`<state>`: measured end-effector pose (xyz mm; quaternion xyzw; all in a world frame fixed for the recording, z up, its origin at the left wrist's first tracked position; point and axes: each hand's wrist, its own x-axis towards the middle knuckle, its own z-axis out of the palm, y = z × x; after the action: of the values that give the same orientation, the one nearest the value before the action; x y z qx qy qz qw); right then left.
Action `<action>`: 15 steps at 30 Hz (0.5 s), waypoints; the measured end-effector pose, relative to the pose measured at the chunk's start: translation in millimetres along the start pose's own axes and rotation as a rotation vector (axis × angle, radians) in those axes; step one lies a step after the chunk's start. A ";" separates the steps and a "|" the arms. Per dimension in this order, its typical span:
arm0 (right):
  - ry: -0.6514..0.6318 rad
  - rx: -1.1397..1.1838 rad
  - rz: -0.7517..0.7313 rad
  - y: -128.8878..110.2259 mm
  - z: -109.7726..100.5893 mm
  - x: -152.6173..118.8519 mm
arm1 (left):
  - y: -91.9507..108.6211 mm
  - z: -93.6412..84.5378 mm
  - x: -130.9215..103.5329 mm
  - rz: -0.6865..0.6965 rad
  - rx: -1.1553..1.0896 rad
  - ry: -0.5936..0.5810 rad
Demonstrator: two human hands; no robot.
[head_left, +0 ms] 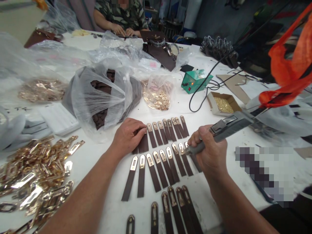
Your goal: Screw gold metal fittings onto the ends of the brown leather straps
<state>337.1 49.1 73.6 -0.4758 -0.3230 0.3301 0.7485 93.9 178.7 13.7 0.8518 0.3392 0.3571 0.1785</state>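
Note:
My left hand has its fingers closed over the top end of a dark brown leather strap, at the left end of the far row. Those fingertips partly hide the strap's end. In my right hand is a grey electric screwdriver, its front end slanting down left near the right end of the middle row. Whether the bit touches a strap I cannot tell. Around both hands lie rows of leather straps with gold metal plates on their ends. Nearer me are more straps with plates.
Loose gold plates are heaped at left. Behind the rows stand a plastic bag of dark pieces, a bag of gold parts, a green power box and a box of tiny gold pieces. An orange strap hangs right. A co-worker sits opposite.

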 end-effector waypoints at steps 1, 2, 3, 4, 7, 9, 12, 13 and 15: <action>-0.003 0.004 -0.012 -2.8 2.2 0.9 | 1.9 -0.8 0.4 0.005 0.001 0.021; -0.007 0.009 -0.024 -5.5 5.7 2.3 | 4.2 -1.9 0.8 0.009 0.002 0.041; -0.012 0.015 -0.031 -7.9 10.5 4.2 | 6.7 -3.2 1.1 0.010 0.001 0.059; -0.017 0.020 -0.039 -9.7 16.7 6.6 | 9.3 -4.7 1.2 0.011 -0.007 0.070; -0.051 0.039 -0.068 -9.0 42.7 15.6 | 16.3 -9.0 0.8 0.010 -0.079 0.052; -0.087 0.058 -0.083 -3.4 63.0 21.2 | 19.4 -10.8 -0.1 0.004 -0.127 0.027; -0.126 0.081 -0.087 9.9 88.8 26.0 | 21.9 -11.1 -1.7 -0.020 -0.149 0.007; -0.132 0.081 -0.080 14.7 94.7 26.6 | 22.3 -10.6 -2.2 -0.037 -0.146 -0.005; -0.134 0.066 -0.063 23.4 101.5 26.6 | 22.8 -8.7 -3.2 -0.074 -0.136 -0.041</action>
<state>267.0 128.8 90.9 -0.4172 -0.3759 0.3481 0.7506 96.2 160.9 30.5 0.8317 0.3418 0.3548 0.2559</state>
